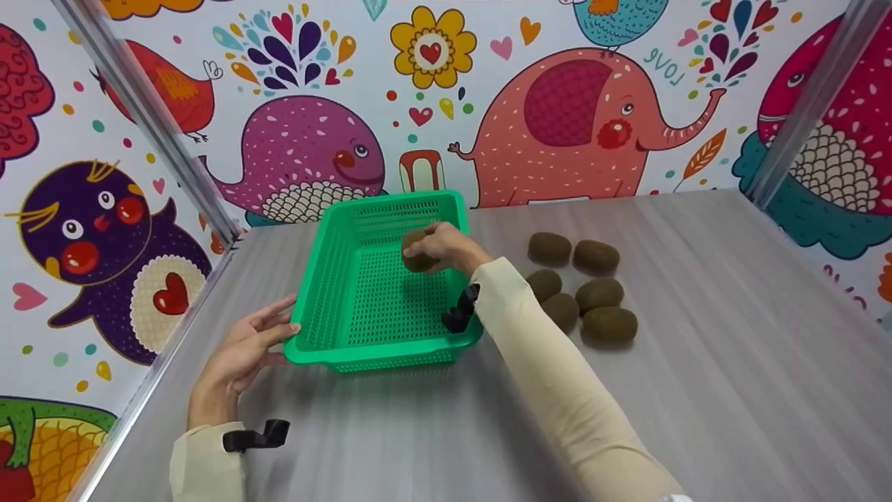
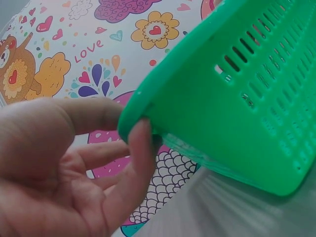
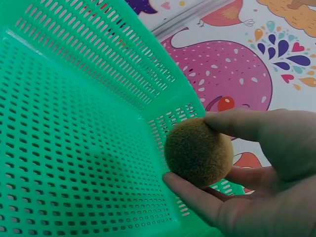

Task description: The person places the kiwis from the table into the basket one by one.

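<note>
My right hand (image 1: 449, 247) grips a brown fuzzy kiwi (image 1: 417, 252) over the green plastic basket (image 1: 380, 352). In the right wrist view, thumb and fingers close round the kiwi (image 3: 197, 152), with the perforated basket floor (image 3: 74, 138) behind it. My left hand (image 1: 244, 348) pinches the basket's near left corner. Up close in the left wrist view, the left hand (image 2: 74, 168) has its thumb and a finger on either side of the green rim (image 2: 143, 94). No other fruit shows inside the basket.
Several kiwis lie in a loose group right of the basket, among them one kiwi (image 1: 610, 325) nearest the front. Behind the grey table (image 1: 732, 362) stands a cartoon-printed wall (image 1: 446, 125), with metal posts (image 1: 160, 118) at the corners.
</note>
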The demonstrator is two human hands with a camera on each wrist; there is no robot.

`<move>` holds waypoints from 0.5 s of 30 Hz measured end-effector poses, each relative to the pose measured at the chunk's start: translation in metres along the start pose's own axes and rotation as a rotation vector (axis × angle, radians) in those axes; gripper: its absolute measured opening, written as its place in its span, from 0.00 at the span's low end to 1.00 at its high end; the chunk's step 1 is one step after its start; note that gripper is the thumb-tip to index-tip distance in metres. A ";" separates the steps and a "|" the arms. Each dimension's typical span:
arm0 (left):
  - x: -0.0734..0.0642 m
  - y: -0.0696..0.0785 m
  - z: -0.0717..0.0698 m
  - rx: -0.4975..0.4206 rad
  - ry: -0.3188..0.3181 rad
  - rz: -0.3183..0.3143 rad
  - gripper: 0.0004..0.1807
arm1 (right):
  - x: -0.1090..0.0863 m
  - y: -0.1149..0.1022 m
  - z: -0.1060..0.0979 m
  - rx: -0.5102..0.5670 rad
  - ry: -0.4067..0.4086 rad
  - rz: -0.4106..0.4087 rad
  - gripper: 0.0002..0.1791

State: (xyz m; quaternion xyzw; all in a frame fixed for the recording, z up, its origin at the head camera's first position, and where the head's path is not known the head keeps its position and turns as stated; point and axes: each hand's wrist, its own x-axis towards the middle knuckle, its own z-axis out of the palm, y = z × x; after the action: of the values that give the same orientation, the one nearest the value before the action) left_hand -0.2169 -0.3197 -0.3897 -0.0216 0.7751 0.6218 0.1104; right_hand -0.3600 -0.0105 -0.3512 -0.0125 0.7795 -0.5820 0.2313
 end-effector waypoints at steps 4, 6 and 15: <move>0.001 -0.002 0.002 0.008 0.009 -0.002 0.38 | 0.000 0.005 0.004 -0.073 -0.025 0.040 0.39; 0.001 -0.002 0.003 0.012 0.011 0.004 0.38 | 0.000 0.007 0.005 -0.106 -0.043 0.050 0.38; 0.001 -0.001 0.001 -0.003 -0.002 0.015 0.38 | 0.000 0.007 0.006 -0.252 -0.099 0.077 0.31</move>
State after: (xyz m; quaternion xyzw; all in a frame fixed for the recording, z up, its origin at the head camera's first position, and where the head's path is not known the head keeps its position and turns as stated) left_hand -0.2174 -0.3187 -0.3906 -0.0156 0.7740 0.6239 0.1063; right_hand -0.3560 -0.0138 -0.3585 -0.0404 0.8339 -0.4689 0.2882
